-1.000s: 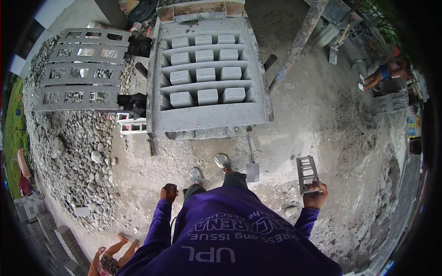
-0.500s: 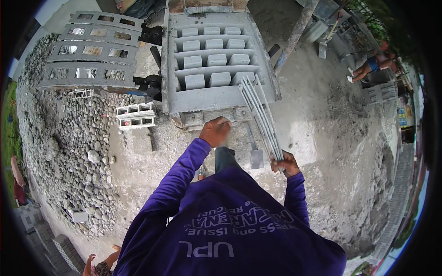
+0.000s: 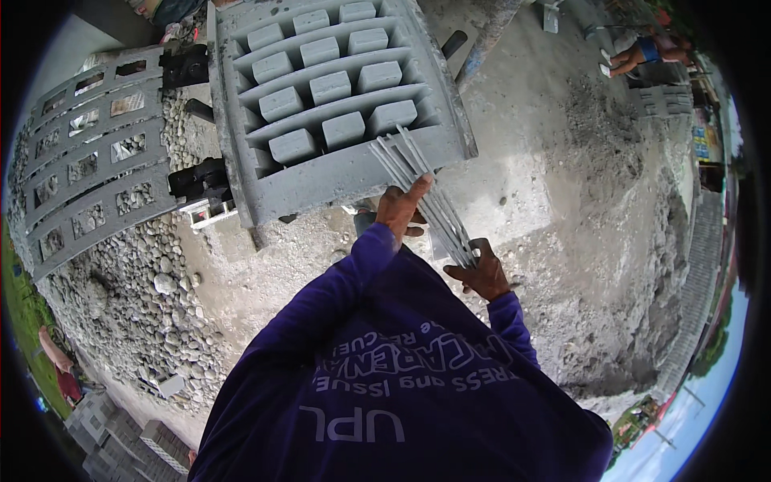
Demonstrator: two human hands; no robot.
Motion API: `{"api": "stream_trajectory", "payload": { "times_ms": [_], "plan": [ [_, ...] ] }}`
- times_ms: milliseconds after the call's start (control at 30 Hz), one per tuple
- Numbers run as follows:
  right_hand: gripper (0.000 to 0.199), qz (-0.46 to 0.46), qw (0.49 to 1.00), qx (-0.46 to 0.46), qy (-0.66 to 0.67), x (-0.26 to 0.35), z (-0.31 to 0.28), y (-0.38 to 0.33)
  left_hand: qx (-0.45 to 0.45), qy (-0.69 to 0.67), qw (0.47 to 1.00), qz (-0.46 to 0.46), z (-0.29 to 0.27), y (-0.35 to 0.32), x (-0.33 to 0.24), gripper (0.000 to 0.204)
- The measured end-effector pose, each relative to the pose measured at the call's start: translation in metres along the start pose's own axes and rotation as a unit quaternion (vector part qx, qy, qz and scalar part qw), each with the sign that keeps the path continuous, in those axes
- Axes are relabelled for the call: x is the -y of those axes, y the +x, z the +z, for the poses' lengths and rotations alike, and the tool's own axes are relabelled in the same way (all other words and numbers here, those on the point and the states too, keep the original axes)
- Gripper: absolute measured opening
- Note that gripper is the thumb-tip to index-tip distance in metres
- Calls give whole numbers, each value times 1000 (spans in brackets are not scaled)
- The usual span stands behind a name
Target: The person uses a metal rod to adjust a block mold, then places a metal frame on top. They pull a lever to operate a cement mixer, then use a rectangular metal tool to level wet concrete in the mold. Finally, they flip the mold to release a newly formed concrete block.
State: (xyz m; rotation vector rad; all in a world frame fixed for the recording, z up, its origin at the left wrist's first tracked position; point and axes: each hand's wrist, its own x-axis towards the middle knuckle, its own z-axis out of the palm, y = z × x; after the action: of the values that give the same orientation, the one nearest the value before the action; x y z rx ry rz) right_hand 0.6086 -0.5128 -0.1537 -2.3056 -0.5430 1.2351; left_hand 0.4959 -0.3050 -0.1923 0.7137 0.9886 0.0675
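A bundle of long, thin grey rods (image 3: 438, 210) slants in front of my body. My left hand (image 3: 399, 210) is closed round its middle, the thumb lying along the top. Lower down, my right hand (image 3: 486, 275) grips the near end between thumb and fingers. The rods' far tips fan apart slightly over the front edge of a grey metal block mould (image 3: 337, 183). Inside that mould, rows of rectangular grey cores (image 3: 344, 130) stand between upright divider plates. Whether the tips touch the mould I cannot tell.
Left of the mould, a grey grid frame (image 3: 108, 169) with square openings joins it at black hinge-like parts (image 3: 199, 178). Pebbles (image 3: 165, 283) are heaped at left, and stacked hollow blocks (image 3: 96, 426) stand at lower left. A slanted post (image 3: 486, 44) rises at right; a person (image 3: 646, 52) is farther off.
My left hand has moved right and taken hold of the rods' middle. My right hand has risen slightly with them. The view has turned, so the mould appears tilted and farther left.
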Motion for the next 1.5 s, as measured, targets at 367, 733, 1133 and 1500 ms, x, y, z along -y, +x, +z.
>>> {"api": "stream_trajectory", "payload": {
  "times_ms": [367, 733, 1133, 1500],
  "plan": [
    [57, -111, 962, -85, -235, 21, -16, 6, -141, 67, 979, 128, 15, 49, -1, 48],
    [57, -334, 863, -207, -316, 71, -5, 76, -210, 125, 958, 152, -4, 83, -44, 23],
    [27, -68, 954, 251, 149, 160, -22, 117, -132, 88, 946, 284, -18, 54, -62, 36],
    [28, -238, 888, 350, -179, 384, -22, 247, -491, -103, 829, 248, -179, -59, 92, 26]
  ]
}}
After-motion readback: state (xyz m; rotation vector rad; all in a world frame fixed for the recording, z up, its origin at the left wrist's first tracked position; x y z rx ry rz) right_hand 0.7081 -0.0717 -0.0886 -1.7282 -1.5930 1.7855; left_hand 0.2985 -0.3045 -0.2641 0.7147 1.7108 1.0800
